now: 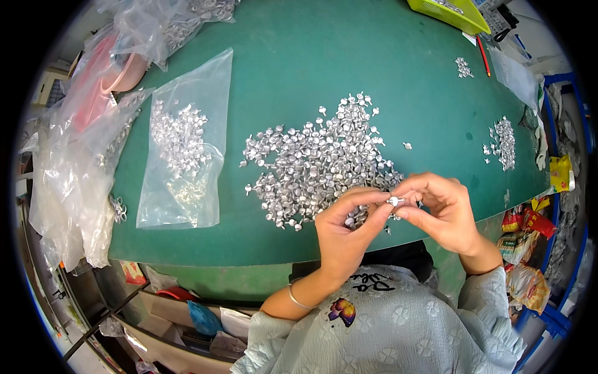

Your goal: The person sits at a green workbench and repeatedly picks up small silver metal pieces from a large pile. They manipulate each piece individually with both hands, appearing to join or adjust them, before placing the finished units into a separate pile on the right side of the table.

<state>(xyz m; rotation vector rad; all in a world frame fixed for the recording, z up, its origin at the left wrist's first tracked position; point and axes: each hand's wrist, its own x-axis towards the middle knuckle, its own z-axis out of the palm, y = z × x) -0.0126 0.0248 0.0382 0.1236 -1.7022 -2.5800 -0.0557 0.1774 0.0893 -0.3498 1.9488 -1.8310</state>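
Close to the table's near edge, my left hand [346, 232] and my right hand [441, 210] meet fingertip to fingertip. Pinched between them is a small silver metal piece [395, 201] with a rounded head and a thin stem. Both hands have thumb and forefinger closed on it. Just beyond and to the left spreads a large pile of similar small metal pieces [317, 159], partly covered by my left hand. Further left lies a clear plastic bag [215, 81] with more such pieces inside.
Two smaller groups of metal pieces [506, 143] lie at the right, near a red pen [483, 56]. A yellow-green basket [458, 17] stands at the far right. Large plastic bags [68, 181] and a pink container [128, 73] crowd the left edge. Snack packets [526, 283] sit right of me.
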